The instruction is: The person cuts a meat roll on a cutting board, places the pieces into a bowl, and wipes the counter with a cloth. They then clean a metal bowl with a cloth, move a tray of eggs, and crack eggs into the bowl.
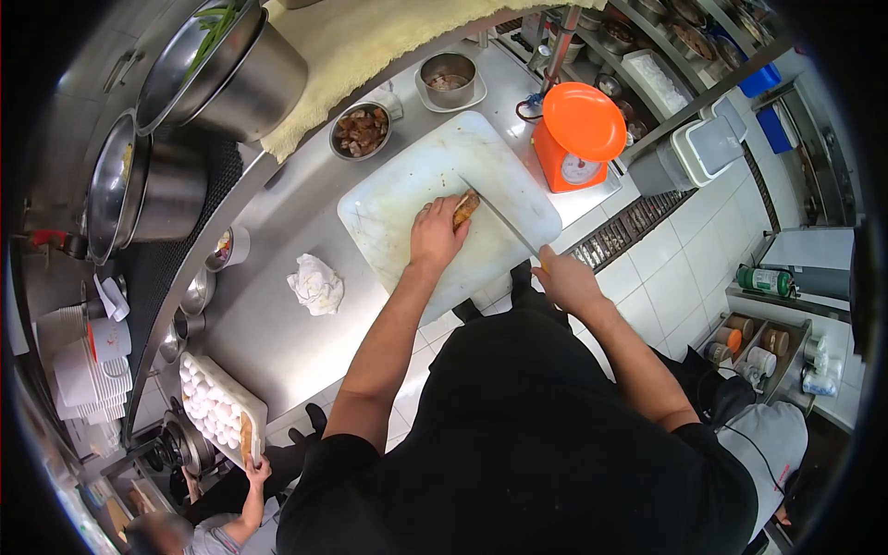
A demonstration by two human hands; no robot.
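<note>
With browned chunks already in the bowl past the cutting board's far-left edge, one browned piece near mid-board, seemingly left to cut, is pinched under the left hand, while the right hand wraps the knife's handle.

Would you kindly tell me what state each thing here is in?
Knife: gripped in the right hand
Meat: browned, held by the left hand
Board: flat, marked
Bowl: filled with brown chunks
Pot: upright, uncovered
Cloth: crumpled
Scale: upright
Tray: loaded, held by another person
</note>
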